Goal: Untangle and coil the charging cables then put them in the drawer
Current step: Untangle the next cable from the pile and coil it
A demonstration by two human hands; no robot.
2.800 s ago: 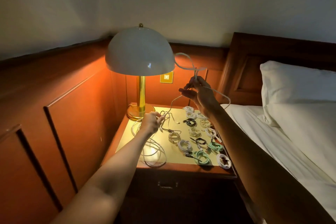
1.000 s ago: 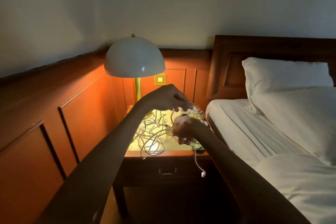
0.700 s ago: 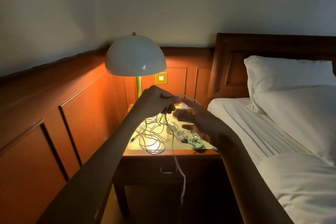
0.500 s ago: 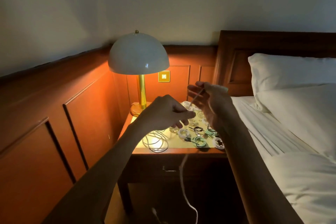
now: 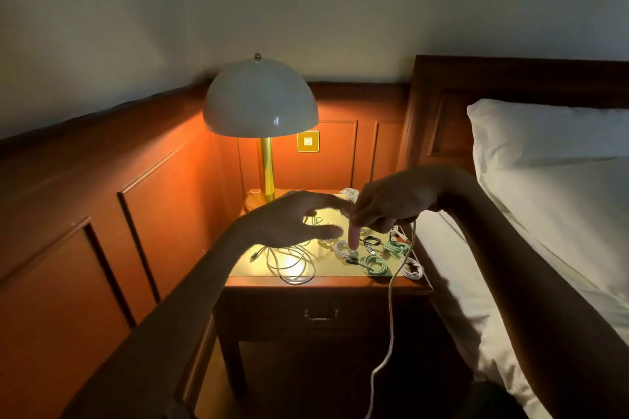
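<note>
My right hand (image 5: 391, 204) hovers over the nightstand (image 5: 326, 282) with its fingers curled, pinching a white cable (image 5: 390, 309) that hangs past the front edge toward the floor. One of its fingers points down. My left hand (image 5: 289, 223) is just to its left, fingers spread and straight, the index tip touching my right fingers. Several coiled cables lie on the right half of the top: green (image 5: 374, 265), white (image 5: 413, 270) and black (image 5: 372, 241). A loose tangle of white cable (image 5: 292, 265) lies at the front left. The drawer (image 5: 320, 315) is closed.
A domed lamp (image 5: 260, 99) with a brass stem stands at the back left of the nightstand. Wood panelling (image 5: 153, 201) runs along the left wall. The bed (image 5: 493, 265) with a white pillow (image 5: 544, 136) presses against the nightstand's right side.
My right hand came down from its raised position to meet my left hand over the nightstand. The hanging white cable now drops from my right hand, and my left hand has opened.
</note>
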